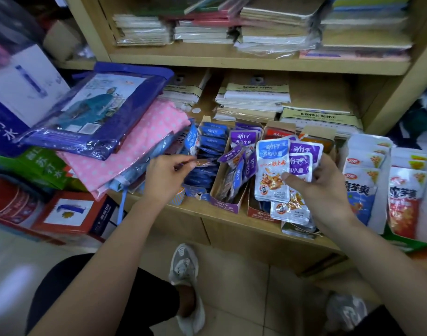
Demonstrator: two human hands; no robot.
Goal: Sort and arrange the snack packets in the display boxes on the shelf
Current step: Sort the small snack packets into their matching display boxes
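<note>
While the left hand (164,175) pinches a small dark packet (202,163) between thumb and forefinger over the blue display box (195,191), the right hand (328,187), at its three o'clock, grips a fanned stack. A pale-blue packet (271,170) sits in front under the thumb, with purple packets (304,151) behind. Between the hands stands the purple display box (225,207), its packets leaning every way.

The fan looks like the weak point. Its glossy packets overlap loosely, and the lowest packets (290,212), at six o'clock from the thumb, hang past the shelf edge (231,221). A slackened thumb would likely drop them to the tiled floor (244,299). Mixed colours in one grip could also end up in the wrong box.
</note>
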